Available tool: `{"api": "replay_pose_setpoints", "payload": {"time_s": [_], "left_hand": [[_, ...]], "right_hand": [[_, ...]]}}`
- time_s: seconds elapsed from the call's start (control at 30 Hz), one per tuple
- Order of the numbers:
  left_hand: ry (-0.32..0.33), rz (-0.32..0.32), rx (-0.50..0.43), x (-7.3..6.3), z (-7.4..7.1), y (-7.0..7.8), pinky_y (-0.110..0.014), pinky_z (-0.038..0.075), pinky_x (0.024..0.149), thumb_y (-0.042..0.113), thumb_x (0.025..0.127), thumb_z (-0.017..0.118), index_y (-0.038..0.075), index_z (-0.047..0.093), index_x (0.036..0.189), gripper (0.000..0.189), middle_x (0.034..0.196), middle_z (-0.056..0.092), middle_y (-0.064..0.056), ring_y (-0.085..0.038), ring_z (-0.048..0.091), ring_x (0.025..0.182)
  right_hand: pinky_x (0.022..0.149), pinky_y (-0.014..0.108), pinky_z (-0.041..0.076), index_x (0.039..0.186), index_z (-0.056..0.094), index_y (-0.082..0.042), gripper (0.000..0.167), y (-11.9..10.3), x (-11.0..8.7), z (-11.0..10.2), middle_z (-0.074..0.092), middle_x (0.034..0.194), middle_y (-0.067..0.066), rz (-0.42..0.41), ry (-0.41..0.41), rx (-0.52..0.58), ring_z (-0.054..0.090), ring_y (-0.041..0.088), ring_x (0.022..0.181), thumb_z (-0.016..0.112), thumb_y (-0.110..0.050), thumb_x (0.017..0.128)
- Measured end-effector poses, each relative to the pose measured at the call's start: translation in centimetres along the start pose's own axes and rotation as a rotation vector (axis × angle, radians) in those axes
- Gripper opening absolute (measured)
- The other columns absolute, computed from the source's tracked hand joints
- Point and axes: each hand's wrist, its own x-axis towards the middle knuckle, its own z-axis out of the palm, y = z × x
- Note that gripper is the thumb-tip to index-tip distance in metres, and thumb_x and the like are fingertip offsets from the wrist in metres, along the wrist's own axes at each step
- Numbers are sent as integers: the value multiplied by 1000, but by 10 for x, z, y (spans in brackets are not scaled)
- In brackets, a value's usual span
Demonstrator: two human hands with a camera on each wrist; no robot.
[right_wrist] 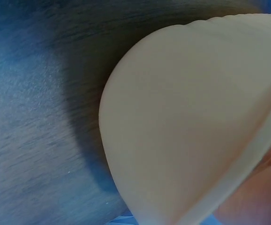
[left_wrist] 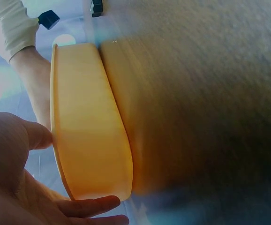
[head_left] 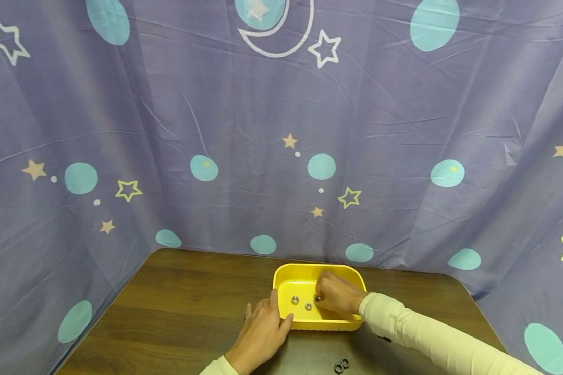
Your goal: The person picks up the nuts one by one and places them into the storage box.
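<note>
A yellow plastic tray (head_left: 326, 325) stands on the table. Its left front corner is touched by my left hand (head_left: 262, 328), with the fingers extended along the left end and the thumb by the front wall. In the left wrist view the thumb (left_wrist: 39, 136) meets the rim. My right hand (head_left: 338, 293) reaches down inside the tray, fingers curled, pinching a small nut (head_left: 318, 299) at the fingertips, mostly covered by them. Left of it, two silver hex nuts, one farther left (head_left: 295, 300) and one nearer (head_left: 308, 307), lie on the tray floor.
Two black nuts (head_left: 339, 367) lie side by side on the dark wooden table (head_left: 192, 297), in front of the tray. A patterned purple curtain (head_left: 262, 208) hangs behind the table and along both sides. A small dark block (left_wrist: 48, 19) sits at the right sleeve's cuff.
</note>
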Motion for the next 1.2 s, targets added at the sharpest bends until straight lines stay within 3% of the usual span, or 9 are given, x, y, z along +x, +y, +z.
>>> {"api": "replay_pose_setpoints", "payload": {"time_s": [0.2,0.33,0.57,0.73,0.93,1.2], "left_hand": [[-3,4,4,0,1,0,-86,34,113,35,104,75,-12,47,153,74,136,70,-32,-48,65,131],[4,11,10,0,2,0,-86,34,112,36,104,75,-13,47,153,74,136,70,-32,-48,65,131],[15,9,9,0,3,-1,-86,34,112,35,104,76,-12,48,154,74,135,71,-31,-47,65,131],[19,10,13,0,4,-2,-86,35,112,35,103,76,-12,48,153,74,134,71,-31,-47,66,129],[11,10,14,0,4,-2,-87,34,112,35,104,76,-13,48,153,75,134,71,-31,-47,67,128],[20,12,12,0,4,-2,-87,35,111,34,104,77,-13,48,153,74,134,71,-31,-47,67,128]], "right_hand": [[72,30,55,82,82,-11,12,6,-5,0,65,89,-2,-107,78,15,58,11,82,93,-13,84],[72,30,55,93,86,-5,12,9,-10,-3,67,92,2,-154,139,70,60,13,83,92,-13,86],[69,24,54,104,87,0,22,-7,-21,-26,69,90,0,-41,142,165,59,7,79,93,-13,88],[68,21,52,109,87,-3,21,-18,-32,-37,68,92,0,11,127,183,63,11,80,91,-13,91],[71,23,54,110,87,-7,22,-34,-49,-49,67,101,-2,35,146,188,65,14,86,92,-16,91],[73,22,54,110,87,-14,21,-50,-70,-58,66,103,-8,35,169,209,58,1,88,91,-26,94]]}}
